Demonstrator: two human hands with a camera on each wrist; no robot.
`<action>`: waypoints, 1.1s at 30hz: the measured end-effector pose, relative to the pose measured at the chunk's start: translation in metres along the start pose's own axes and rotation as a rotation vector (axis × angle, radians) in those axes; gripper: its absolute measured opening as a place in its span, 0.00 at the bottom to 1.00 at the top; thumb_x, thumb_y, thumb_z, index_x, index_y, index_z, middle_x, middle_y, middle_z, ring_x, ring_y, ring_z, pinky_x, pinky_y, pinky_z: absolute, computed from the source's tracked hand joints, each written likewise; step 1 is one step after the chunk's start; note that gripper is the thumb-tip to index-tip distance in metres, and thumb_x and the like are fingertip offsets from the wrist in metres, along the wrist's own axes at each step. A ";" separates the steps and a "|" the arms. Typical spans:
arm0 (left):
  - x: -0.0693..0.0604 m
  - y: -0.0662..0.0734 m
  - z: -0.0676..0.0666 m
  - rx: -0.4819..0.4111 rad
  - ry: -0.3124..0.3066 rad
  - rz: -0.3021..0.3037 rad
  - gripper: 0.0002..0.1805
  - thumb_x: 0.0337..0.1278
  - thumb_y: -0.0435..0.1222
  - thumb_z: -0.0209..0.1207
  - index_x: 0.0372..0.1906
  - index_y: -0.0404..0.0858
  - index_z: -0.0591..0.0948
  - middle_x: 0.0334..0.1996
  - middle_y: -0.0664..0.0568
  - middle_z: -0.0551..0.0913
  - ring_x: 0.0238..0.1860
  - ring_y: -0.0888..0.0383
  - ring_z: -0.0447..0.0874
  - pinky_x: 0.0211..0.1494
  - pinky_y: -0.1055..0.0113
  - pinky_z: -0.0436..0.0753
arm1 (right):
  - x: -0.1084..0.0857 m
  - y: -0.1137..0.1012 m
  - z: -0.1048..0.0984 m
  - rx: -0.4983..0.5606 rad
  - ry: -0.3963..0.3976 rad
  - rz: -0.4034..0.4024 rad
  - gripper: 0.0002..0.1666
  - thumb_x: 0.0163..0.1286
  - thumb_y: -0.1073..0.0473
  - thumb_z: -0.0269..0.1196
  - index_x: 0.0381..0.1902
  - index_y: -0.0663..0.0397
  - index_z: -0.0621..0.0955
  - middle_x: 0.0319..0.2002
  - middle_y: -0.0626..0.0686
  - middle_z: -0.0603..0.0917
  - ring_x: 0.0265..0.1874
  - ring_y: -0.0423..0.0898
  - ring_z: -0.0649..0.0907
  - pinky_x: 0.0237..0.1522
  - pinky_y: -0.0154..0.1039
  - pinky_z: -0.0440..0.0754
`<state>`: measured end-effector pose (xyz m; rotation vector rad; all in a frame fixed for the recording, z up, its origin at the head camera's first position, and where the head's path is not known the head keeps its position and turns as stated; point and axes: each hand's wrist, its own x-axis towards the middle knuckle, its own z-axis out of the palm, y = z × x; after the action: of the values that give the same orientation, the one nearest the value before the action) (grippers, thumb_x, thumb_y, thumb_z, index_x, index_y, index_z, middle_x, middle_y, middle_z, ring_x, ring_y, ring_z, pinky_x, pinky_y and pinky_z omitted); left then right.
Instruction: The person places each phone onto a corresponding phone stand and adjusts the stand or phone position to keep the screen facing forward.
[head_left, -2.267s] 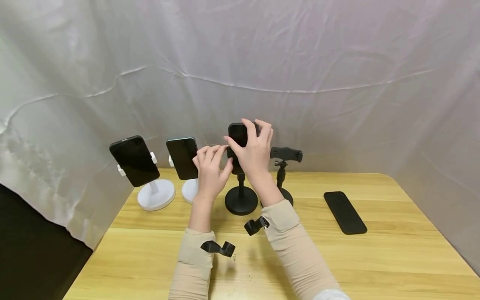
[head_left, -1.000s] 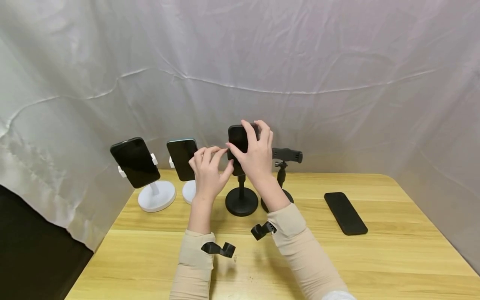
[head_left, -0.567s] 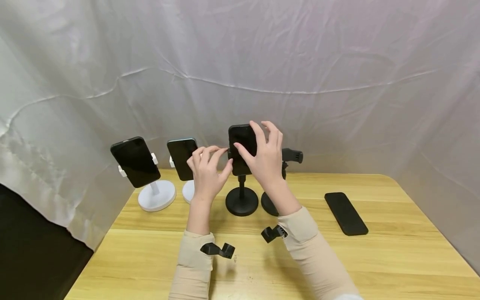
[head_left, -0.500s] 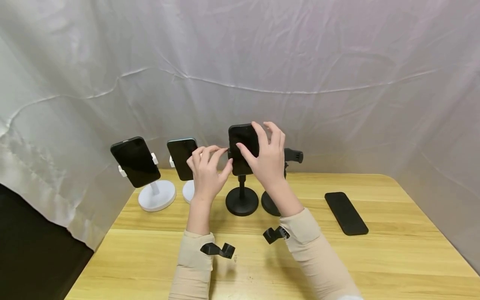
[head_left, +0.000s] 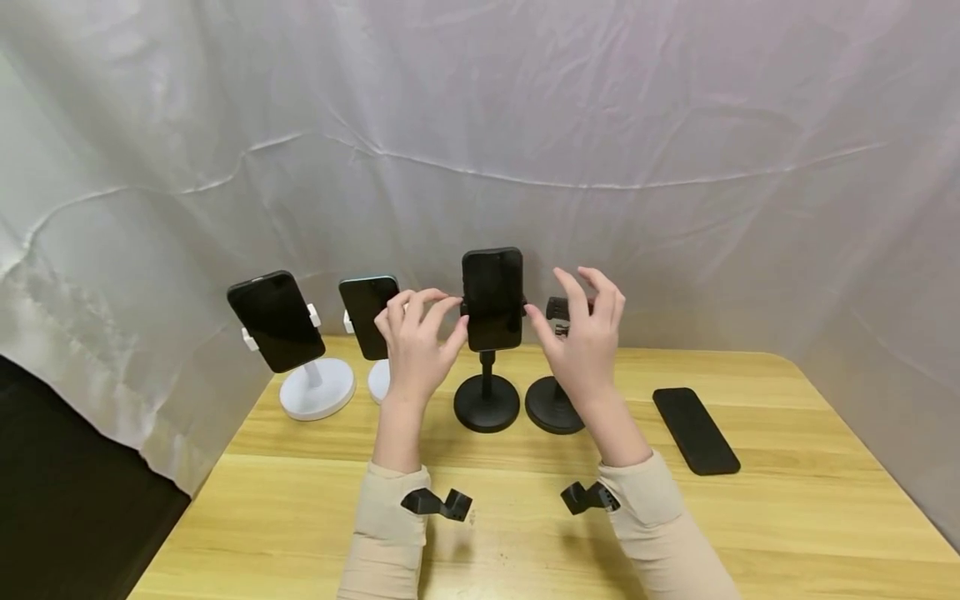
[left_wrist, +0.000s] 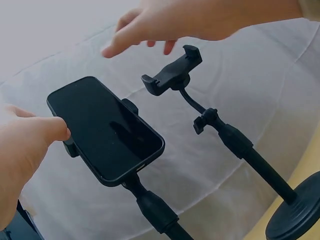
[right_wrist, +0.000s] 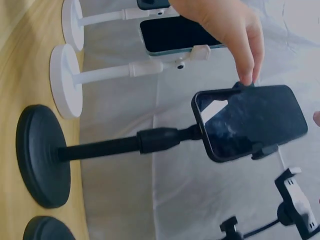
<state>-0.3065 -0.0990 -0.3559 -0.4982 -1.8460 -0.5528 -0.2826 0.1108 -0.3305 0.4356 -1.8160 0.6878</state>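
Note:
A black smartphone point(head_left: 492, 300) stands upright in the clamp of a black phone stand point(head_left: 486, 404), its dark screen facing me. With thumb and fingers, my left hand point(head_left: 416, 346) pinches the clamp's left jaw, seen in the right wrist view at the phone's edge. My right hand point(head_left: 588, 354) hovers to the right of the phone, fingers loosely bent and holding nothing. In the left wrist view that right hand point(left_wrist: 175, 22) is apart from both phone and clamp. Behind it is a second black phone stand point(left_wrist: 260, 170), whose clamp holds no phone.
Two white phone stands, one with its base point(head_left: 317, 390) at the far left, each hold a dark-screened phone point(head_left: 276, 321). A black phone point(head_left: 696, 431) lies flat on the wooden table point(head_left: 795, 500) at right. A grey curtain point(head_left: 675, 108) hangs behind.
My right hand has let go of the phone and moved right, away from its screen and top edge. The left hand stays at the clamp, and the phone remains in the stand.

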 end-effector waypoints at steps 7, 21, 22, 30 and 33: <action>0.002 0.005 -0.003 -0.010 0.014 0.015 0.07 0.56 0.39 0.65 0.39 0.42 0.86 0.42 0.50 0.81 0.49 0.48 0.69 0.51 0.44 0.61 | -0.015 0.014 -0.015 -0.010 0.037 -0.032 0.29 0.60 0.55 0.70 0.57 0.58 0.78 0.58 0.67 0.70 0.56 0.63 0.68 0.50 0.54 0.69; 0.009 0.029 -0.002 -0.046 0.032 0.100 0.09 0.50 0.38 0.68 0.38 0.44 0.87 0.41 0.51 0.82 0.48 0.50 0.70 0.48 0.48 0.61 | -0.037 0.044 -0.048 -0.056 0.034 -0.054 0.28 0.65 0.51 0.66 0.57 0.62 0.78 0.57 0.70 0.69 0.57 0.65 0.68 0.53 0.56 0.67; 0.009 0.032 -0.001 -0.050 0.026 0.106 0.09 0.50 0.38 0.69 0.39 0.44 0.87 0.42 0.51 0.82 0.48 0.50 0.70 0.48 0.49 0.61 | -0.039 0.046 -0.050 -0.062 0.032 -0.055 0.28 0.66 0.49 0.65 0.57 0.63 0.77 0.57 0.70 0.69 0.57 0.65 0.68 0.53 0.56 0.67; 0.007 0.053 0.010 -0.040 -0.028 0.165 0.12 0.55 0.43 0.67 0.44 0.47 0.85 0.44 0.53 0.81 0.49 0.51 0.69 0.48 0.51 0.62 | -0.047 0.062 -0.063 -0.088 0.039 -0.051 0.31 0.68 0.44 0.61 0.58 0.63 0.77 0.56 0.70 0.70 0.57 0.65 0.68 0.50 0.56 0.66; 0.004 0.058 0.017 -0.002 -0.046 0.165 0.14 0.56 0.46 0.66 0.46 0.48 0.85 0.45 0.54 0.81 0.49 0.52 0.69 0.48 0.53 0.62 | -0.051 0.070 -0.068 -0.106 0.041 -0.052 0.33 0.68 0.42 0.60 0.58 0.63 0.77 0.56 0.71 0.70 0.56 0.65 0.68 0.50 0.56 0.65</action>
<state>-0.2865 -0.0418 -0.3495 -0.6625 -1.8277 -0.4350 -0.2577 0.2069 -0.3793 0.3945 -1.7874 0.5585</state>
